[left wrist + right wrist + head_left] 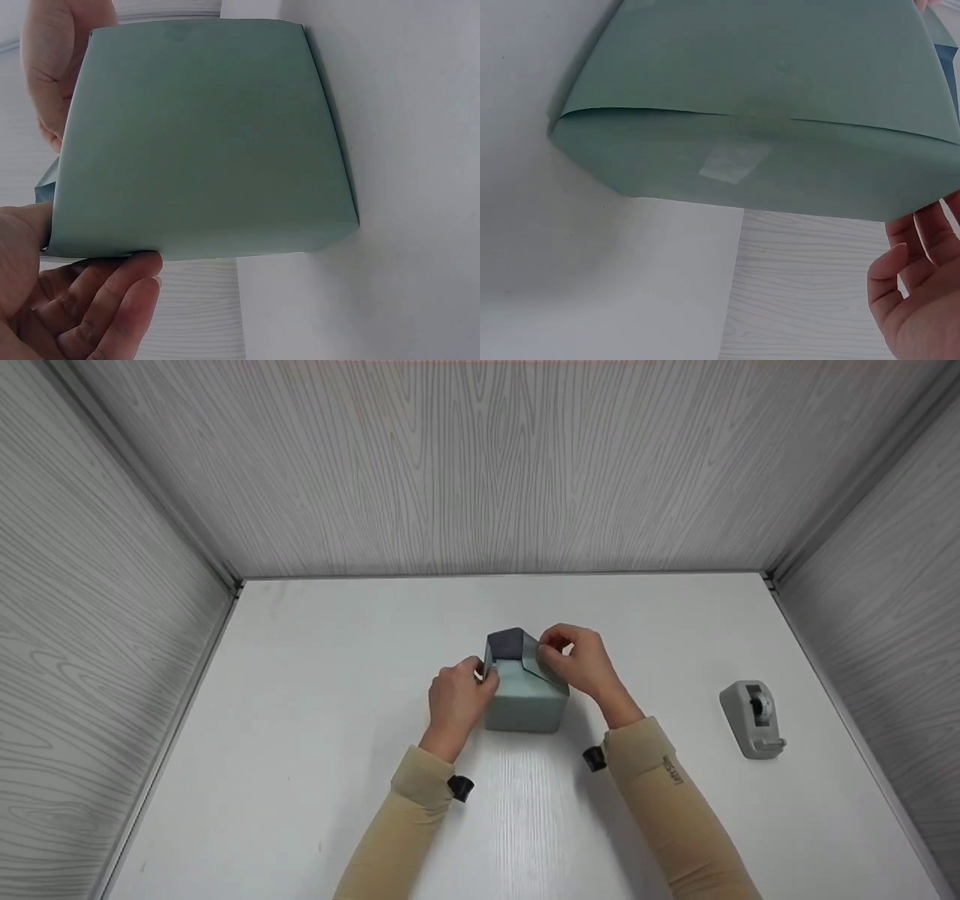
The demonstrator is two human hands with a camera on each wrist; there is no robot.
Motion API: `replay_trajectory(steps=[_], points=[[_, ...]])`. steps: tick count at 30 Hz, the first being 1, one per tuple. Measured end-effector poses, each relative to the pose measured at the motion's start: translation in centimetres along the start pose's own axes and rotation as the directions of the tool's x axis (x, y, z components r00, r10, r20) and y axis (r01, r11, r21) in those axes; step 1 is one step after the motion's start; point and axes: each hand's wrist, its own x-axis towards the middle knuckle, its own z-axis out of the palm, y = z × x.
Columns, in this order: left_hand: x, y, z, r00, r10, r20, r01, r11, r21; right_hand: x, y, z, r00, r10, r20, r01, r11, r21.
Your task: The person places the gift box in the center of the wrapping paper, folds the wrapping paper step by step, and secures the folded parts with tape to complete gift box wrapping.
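Observation:
A box wrapped in pale green paper (526, 711) sits on the table, with paper flaps standing up at its far end. One flap (507, 645) shows a dark blue inner side. My left hand (459, 697) pinches the paper edge at the left, its thumb and fingers on either side of it in the left wrist view. With thumb and fingertips, my right hand (585, 661) pinches the right flap (532, 655), which folds inward. A piece of clear tape (735, 160) lies across the side of the box in the right wrist view.
A grey tape dispenser (752, 720) with a roll in it stands on the white table (315, 735) to the right. Wood-grain panels (480, 472) rise behind the table and along its left and right sides.

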Motion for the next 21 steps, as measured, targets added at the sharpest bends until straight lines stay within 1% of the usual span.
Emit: replay_trajectory(steps=[8, 15, 21], points=[[0.0, 0.0, -0.1, 1.000, -0.009, 0.009, 0.008, 1.000, 0.001, 0.3, -0.5, 0.6, 0.999, -0.028, -0.030, 0.028, 1.000, 0.001], [0.0, 0.0, -0.1, 1.000, -0.024, 0.021, 0.023, 0.999, 0.033, 1.0, -1.9, 1.0, 0.996, -0.084, -0.036, 0.084, 0.996, -0.008], [0.0, 0.0, -0.1, 0.999, -0.039, 0.037, 0.039, 0.999, 0.018, 1.2, -2.2, 1.1, 0.996, -0.076, -0.037, 0.077, 0.997, 0.005]])
